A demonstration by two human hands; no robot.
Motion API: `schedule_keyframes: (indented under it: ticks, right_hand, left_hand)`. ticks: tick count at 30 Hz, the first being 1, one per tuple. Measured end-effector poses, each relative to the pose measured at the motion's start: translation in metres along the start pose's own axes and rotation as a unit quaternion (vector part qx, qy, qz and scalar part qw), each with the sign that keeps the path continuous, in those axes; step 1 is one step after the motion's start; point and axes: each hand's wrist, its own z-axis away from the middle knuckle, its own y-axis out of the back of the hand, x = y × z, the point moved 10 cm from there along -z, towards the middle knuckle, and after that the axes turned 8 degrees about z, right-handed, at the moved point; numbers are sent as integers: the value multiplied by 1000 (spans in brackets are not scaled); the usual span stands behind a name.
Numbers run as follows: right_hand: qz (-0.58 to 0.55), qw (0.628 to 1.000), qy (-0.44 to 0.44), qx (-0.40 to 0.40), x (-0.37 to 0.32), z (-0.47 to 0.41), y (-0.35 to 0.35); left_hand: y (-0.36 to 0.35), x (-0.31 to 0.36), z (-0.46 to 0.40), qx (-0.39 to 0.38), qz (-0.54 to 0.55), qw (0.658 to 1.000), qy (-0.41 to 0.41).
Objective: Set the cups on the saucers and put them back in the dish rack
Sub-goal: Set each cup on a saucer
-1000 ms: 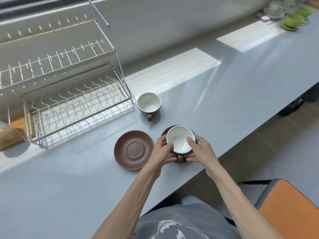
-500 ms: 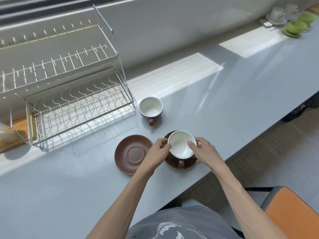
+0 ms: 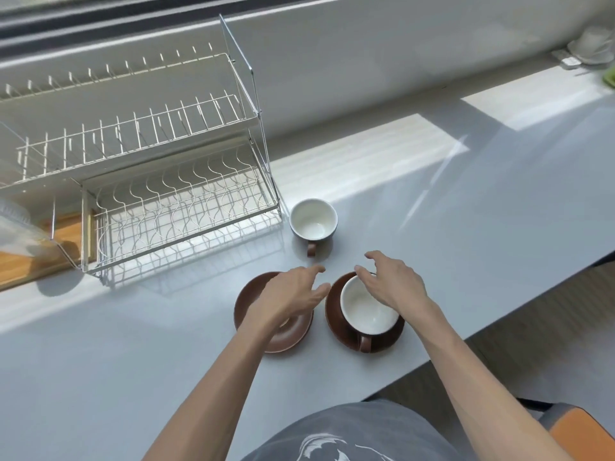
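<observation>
Both hands are empty, fingers spread. The right hand (image 3: 392,284) hovers over the near cup (image 3: 367,307), which sits on its brown saucer (image 3: 336,314) with the handle toward the person. The left hand (image 3: 293,294) hangs above the bare saucer (image 3: 283,337). The second cup (image 3: 312,219) stands alone on the counter (image 3: 466,227), just beside the dish rack (image 3: 149,181) — probably the next thing to take. The rack holds nothing yet — both sets go there.
</observation>
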Motion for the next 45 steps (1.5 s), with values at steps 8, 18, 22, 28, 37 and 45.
schedule_keyframes:
  ticks: [8, 18, 22, 28, 37, 45]
  right_hand:
    - [62, 993, 79, 63, -49, -31, 20]
    - [10, 989, 105, 104, -77, -60, 26]
    - [-42, 989, 99, 97, -83, -71, 22]
    - [-178, 983, 47, 4, -79, -91, -1]
    - [-301, 953, -14, -38, -71, -98, -14]
    - [-319, 946, -19, -51, -75, -81, -17]
  left_hand:
    - [47, -15, -23, 102, -191, 976, 3]
    - [83, -17, -52, 233, -91, 968, -15]
    - [78, -23, -65, 227, -38, 973, -16]
    - [61, -38, -80, 187, 182, 965, 29]
    - [39, -42, -87, 96, 404, 905, 91]
    - [43, -38, -67, 88, 435, 891, 101]
